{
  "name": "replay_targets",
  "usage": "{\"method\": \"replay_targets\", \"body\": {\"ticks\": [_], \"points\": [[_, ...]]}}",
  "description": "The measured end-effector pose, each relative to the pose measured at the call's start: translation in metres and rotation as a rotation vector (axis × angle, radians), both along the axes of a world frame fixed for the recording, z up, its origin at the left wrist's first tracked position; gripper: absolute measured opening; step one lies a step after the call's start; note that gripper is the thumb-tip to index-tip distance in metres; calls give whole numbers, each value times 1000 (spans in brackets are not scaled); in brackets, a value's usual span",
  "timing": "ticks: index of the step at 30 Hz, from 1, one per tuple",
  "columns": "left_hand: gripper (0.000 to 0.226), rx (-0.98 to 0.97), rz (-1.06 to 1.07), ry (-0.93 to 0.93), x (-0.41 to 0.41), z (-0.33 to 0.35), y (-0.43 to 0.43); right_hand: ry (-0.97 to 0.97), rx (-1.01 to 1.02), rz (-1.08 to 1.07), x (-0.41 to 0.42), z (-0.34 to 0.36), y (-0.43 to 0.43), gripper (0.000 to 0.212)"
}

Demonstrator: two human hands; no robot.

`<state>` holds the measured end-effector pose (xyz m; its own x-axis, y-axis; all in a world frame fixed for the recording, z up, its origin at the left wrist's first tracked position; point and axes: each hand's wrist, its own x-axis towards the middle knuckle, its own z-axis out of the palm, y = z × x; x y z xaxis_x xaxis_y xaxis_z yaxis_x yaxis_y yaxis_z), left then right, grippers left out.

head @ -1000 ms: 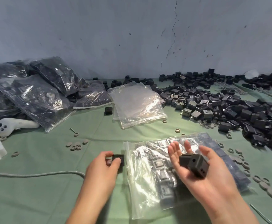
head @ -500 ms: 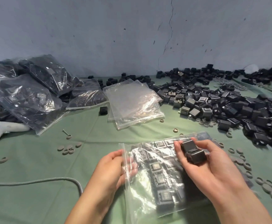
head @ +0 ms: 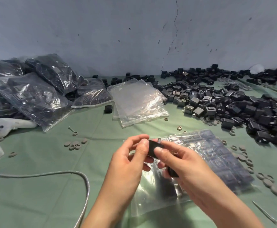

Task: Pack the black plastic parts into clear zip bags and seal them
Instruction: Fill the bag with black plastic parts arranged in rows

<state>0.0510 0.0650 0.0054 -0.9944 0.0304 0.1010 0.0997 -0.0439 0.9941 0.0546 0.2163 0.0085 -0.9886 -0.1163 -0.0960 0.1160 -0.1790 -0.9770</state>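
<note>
My left hand [head: 127, 163] and right hand [head: 188, 168] both pinch one black part [head: 152, 148] just above the half-filled zip bag [head: 154, 195]; a second part [head: 172, 172] sits curled in my right fingers. Beyond that bag lie the empty bags [head: 137, 101], beyond-right the loose pile [head: 233, 104], beyond-left the packed bags [head: 35, 96]

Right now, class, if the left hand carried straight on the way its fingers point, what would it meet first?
The black part held by the right hand. The left hand seems to be pinching its edge, though depth is unclear.
</note>
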Motion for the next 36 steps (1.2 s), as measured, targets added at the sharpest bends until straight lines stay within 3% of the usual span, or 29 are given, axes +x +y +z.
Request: {"method": "replay_targets", "body": {"ticks": [3, 6, 10, 13, 15, 21, 27, 32, 36], "points": [[24, -59, -35, 30, 8, 0, -4, 133, 197, -13, 8, -3, 0, 50], [11, -170, -96, 42, 14, -2, -13, 201, 206, -64, 14, -2, 2, 52], [17, -271, -9, 0, 20, -10, -22, 258, 230, -64, 20, -3, 1, 46], [22, -367, 209, -38, 18, -21, -41, 224, 220, -177, 19, -6, 7, 39], [26, -531, 286, -55, 17, -28, -54, 185, 192, -267, 14, -11, 16, 25], [37, -872, 109, 31, 21, -39, -51, 95, 51, -454, 4, -21, 35, 16], [48, -813, 53, 7, 26, -37, -57, 73, 17, -490, 0, -27, 38, 17], [24, -648, 11, -107, 31, -32, -59, 65, 12, -493, -4, -27, 39, 20], [19, -700, 45, -65, 28, -36, -57, 55, 4, -497, -6, -26, 38, 21]]}}
